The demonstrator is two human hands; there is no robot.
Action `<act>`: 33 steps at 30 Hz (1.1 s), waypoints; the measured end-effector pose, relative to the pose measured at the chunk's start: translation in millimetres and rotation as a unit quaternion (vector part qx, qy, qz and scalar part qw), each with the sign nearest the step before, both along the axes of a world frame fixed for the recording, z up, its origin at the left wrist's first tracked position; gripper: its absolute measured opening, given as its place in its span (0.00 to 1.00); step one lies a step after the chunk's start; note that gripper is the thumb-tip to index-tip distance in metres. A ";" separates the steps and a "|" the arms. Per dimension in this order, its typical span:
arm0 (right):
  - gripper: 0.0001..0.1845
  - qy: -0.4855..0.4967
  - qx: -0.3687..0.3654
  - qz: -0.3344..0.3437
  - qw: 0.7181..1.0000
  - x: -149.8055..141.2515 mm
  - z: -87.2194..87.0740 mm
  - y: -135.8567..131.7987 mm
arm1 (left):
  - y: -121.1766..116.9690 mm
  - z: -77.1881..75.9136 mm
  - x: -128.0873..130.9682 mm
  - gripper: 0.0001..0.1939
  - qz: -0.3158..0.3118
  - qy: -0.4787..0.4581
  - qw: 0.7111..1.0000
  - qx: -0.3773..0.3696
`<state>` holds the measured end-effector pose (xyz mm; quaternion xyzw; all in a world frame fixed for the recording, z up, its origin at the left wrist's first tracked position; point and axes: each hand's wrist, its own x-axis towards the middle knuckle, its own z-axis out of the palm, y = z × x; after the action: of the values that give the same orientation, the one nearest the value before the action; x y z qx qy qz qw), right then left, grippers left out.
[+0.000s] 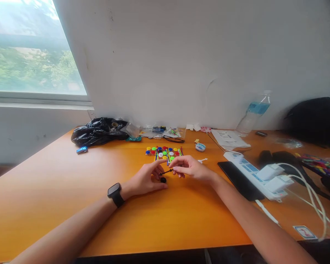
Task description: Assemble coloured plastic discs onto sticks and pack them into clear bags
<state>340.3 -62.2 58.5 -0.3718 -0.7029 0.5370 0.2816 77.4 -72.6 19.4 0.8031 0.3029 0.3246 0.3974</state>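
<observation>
My right hand (190, 167) pinches a thin black stick-like piece (166, 172) between thumb and fingers. The piece's left end reaches the curled fingers of my left hand (147, 178); whether they grip it is hard to make out. That hand's thumb and index finger are spread wide apart. A small round black piece (163, 180) sits in the gap, close above the left thumb; I cannot tell if it touches it. Just beyond both hands lie several colourful round pieces (160, 154) and thin coloured sticks (155, 155), in red, yellow, green, blue and white.
On the wooden table (107, 227), a black plastic bag (99, 132) and blue packet (81, 150) lie at back left. To the right are a dark tablet-like slab (239, 180), power strip (253, 174) with white chargers and cables, and a clear bottle (254, 113).
</observation>
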 end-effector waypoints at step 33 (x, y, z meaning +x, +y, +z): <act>0.11 -0.068 -0.073 -0.052 0.994 -36.4 -34.2 -9.8 | -5.3 15.4 -2.6 0.15 0.009 0.126 0.970 0.208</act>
<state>303.9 -72.1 24.3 -0.4631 -0.6589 0.5452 0.2325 74.8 -77.9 34.9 0.8997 0.2834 0.2804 0.1776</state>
